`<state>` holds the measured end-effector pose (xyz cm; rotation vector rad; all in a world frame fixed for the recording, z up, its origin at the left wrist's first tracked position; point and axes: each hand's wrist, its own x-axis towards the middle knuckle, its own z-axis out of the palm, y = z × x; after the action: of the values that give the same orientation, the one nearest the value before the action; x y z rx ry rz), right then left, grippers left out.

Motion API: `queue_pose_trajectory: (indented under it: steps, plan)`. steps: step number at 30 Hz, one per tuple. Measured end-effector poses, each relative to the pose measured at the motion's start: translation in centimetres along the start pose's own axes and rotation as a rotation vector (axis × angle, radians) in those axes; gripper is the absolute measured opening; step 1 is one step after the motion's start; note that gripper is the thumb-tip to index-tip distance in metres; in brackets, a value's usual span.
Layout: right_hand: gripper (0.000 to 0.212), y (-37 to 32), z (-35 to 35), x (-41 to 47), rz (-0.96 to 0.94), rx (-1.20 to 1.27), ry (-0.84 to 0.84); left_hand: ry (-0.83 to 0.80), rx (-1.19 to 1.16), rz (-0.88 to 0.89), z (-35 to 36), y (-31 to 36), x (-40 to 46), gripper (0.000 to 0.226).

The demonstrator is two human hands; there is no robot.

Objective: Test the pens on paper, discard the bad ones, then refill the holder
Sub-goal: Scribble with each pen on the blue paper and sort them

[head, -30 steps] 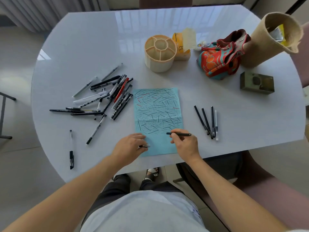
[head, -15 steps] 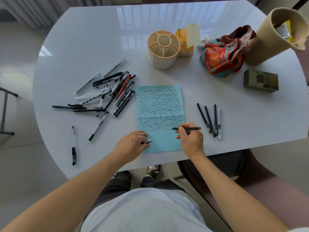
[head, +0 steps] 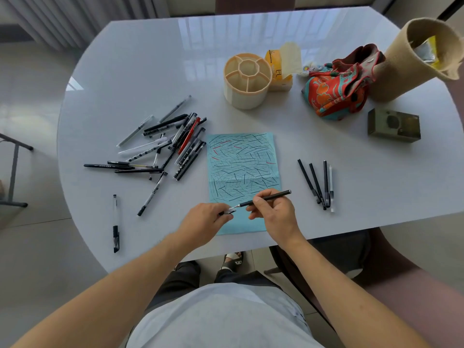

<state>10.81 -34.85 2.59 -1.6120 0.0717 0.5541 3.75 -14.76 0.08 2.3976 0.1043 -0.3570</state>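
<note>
A light blue paper point(head: 244, 172) covered in black and red strokes lies before me on the white table point(head: 125, 71). My right hand point(head: 273, 212) pinches a black pen point(head: 266, 198), its tip pointing left over the paper's lower part. My left hand point(head: 206, 222) pinches the pen's cap point(head: 229, 210), and the tip meets the cap's mouth. A heap of several pens point(head: 163, 146) lies left of the paper. Several more pens point(head: 319, 183) lie in a row on the right. One single pen point(head: 115, 222) sits at the near left. The round cream holder point(head: 247, 80) stands empty behind the paper.
A yellow tissue pack point(head: 281, 69) sits beside the holder. A red and teal cloth bag point(head: 336, 89), a tan felt cylinder point(head: 414, 56) and a small olive box point(head: 393, 125) occupy the back right. A pink chair point(head: 414, 285) stands to my right.
My right hand lifted the pen off the paper and brought its tip down to the cap in my left hand; the camera view shifted slightly.
</note>
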Motion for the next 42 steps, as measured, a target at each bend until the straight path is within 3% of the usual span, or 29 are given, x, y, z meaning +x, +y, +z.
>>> queue_pose_trajectory:
  steps: [5,11,16,19,21,24,27,32,35,37,40,42]
  plan:
    - [0.011,-0.6,1.1,0.4,0.024,0.048,0.008,0.005,-0.051,-0.027,-0.8,0.3,-0.7,0.017]
    - [0.008,-0.4,4.8,0.2,0.068,-0.008,-0.194,0.026,-0.054,-0.038,-2.2,0.5,-1.6,0.014]
    - [0.007,-0.8,9.2,1.5,0.089,-0.128,-0.406,-0.007,-0.070,-0.163,-4.6,-2.2,-3.8,0.017]
    - [0.011,-1.3,12.2,3.8,0.122,-0.264,-0.478,0.044,-0.128,-0.335,-6.2,-4.8,-5.5,0.022]
    - [0.012,-1.5,14.0,6.2,0.018,-0.390,-0.398,0.170,-0.150,-0.500,-7.3,-7.2,-6.8,0.026]
    - [0.008,-1.8,15.6,10.4,-0.333,-0.809,-0.237,0.287,-0.005,-0.674,-8.5,-11.1,-9.3,0.035]
    - [0.031,-1.8,16.4,13.5,-0.500,-1.173,-0.291,0.275,0.094,-0.811,-8.7,-14.4,-11.2,0.038]
    - [0.024,-2.0,16.8,15.1,-0.773,-1.508,-0.368,0.136,0.204,-0.990,-8.4,-17.4,-12.3,0.039]
    - [0.022,-2.6,16.8,15.3,-0.904,-1.547,-0.471,0.075,0.260,-1.005,-8.4,-17.6,-12.1,0.042]
    - [0.026,-2.9,16.4,15.4,-0.878,-1.498,-0.530,0.046,0.298,-1.028,-8.7,-17.3,-12.0,0.047]
    - [0.022,-4.1,15.0,13.6,-0.699,-1.164,-0.436,0.121,0.293,-1.015,-9.2,-16.5,-12.0,0.048]
    - [0.011,-4.7,13.7,11.6,-0.523,-0.867,-0.293,0.252,0.188,-0.863,-9.1,-15.2,-11.4,0.039]
